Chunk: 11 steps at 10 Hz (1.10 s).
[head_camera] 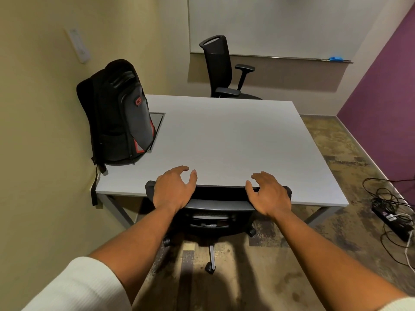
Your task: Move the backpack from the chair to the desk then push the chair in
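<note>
A black and grey backpack (116, 113) with red trim stands upright on the left side of the grey desk (224, 135), against the wall. A black office chair (215, 212) sits under the desk's near edge, and its backrest top touches that edge. My left hand (174, 189) rests over the left end of the backrest top, fingers spread. Over the right end lies my right hand (268, 194), fingers also apart. Neither hand is closed around the backrest.
A second black office chair (224, 68) stands behind the desk's far edge, below a whiteboard (280, 25). A power strip with tangled cables (390, 214) lies on the floor at the right. A purple wall closes the right side, a beige wall the left.
</note>
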{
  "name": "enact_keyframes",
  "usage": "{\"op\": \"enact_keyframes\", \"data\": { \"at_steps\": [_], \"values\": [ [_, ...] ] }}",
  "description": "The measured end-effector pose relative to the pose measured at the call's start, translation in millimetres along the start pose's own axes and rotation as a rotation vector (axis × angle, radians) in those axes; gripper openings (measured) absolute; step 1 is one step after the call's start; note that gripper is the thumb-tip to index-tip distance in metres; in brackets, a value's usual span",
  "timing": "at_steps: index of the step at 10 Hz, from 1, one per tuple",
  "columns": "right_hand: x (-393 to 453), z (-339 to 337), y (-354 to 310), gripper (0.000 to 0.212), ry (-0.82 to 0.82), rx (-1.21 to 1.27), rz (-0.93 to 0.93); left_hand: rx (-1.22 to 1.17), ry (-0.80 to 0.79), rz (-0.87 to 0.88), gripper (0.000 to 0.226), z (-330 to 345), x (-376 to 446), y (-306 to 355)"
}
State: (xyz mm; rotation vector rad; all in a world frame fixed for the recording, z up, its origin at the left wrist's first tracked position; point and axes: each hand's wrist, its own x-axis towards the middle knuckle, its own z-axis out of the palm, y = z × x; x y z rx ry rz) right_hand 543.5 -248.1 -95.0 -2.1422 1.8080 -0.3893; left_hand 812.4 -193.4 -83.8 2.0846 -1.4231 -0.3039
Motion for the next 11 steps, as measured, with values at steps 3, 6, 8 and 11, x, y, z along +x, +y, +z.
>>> {"op": "enact_keyframes", "data": {
  "at_steps": [3, 6, 8, 11],
  "values": [
    [3.0, -0.6, -4.4, 0.057, -0.001, 0.008, -0.002, 0.035, 0.008, 0.013, 0.052, -1.6, 5.1, 1.1],
    [-3.3, -7.6, -17.4, 0.061, 0.046, -0.151, -0.001, 0.148, 0.0, 0.132, 0.044, -7.5, -2.4, 5.6],
    [-9.2, -13.4, -34.6, 0.064, 0.011, -0.071, -0.085, 0.199, -0.049, 0.209, 0.051, -16.0, -11.0, 16.5],
    [-13.6, -38.3, -60.3, 0.065, 0.051, -0.011, -0.161, 0.243, -0.056, 0.266, 0.055, -44.2, -11.9, 35.3]
  ]
}}
